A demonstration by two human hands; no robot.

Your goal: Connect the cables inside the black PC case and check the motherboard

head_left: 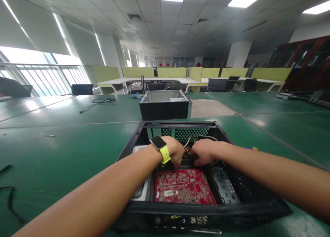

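An open black computer case [139, 134] lies on the green table [64, 144] in front of me. A red circuit board [184, 187] sits inside it near the front. My left hand [175, 149], with a watch on a yellow strap at the wrist, reaches into the case with its fingers curled downward. My right hand [203, 151] is closed beside it. Between the two hands runs a bundle of coloured wires [188, 146]; both hands pinch at it. The fingertips are hidden inside the case.
A second open case [165, 106] stands just beyond the first. Loose black cables [98, 101] lie at the far left, and more cable [10, 199] at the near left edge. Office desks, chairs and green partitions [172, 72] fill the background.
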